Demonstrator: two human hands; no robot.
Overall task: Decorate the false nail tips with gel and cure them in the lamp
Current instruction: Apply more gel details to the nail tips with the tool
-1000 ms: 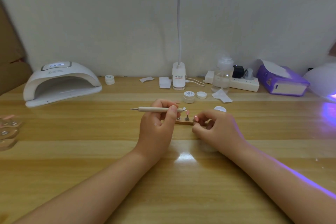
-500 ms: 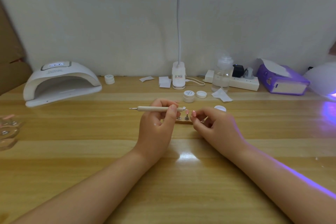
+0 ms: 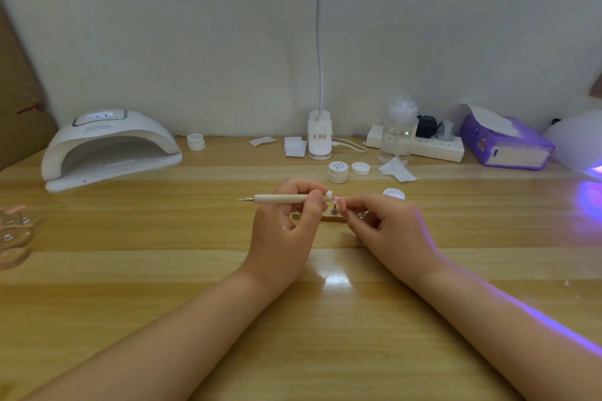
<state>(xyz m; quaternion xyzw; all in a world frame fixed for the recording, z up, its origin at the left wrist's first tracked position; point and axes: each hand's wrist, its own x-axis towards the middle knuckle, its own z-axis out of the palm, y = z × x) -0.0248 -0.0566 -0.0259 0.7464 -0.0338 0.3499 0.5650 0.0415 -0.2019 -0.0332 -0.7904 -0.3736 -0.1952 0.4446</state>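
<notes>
Left hand [image 3: 286, 221]: fingers clamped on the dotting pen [image 3: 280, 198].
Right hand [image 3: 387, 225]: fingers pinching a nail tip [image 3: 342, 203] over the holder [image 3: 332, 216], mid-table.
Risk: a slip smears gel or drops the tip.

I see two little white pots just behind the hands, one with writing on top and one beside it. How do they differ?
The lettered jar is taller and closed, with a printed label on its top. The plain piece to its right is shallow and low, open upward, and unmarked; it looks like a loose lid rather than a pot. The lettered jar also sits slightly nearer the hands. Both are small, round and white, standing apart on the wooden table.
</notes>
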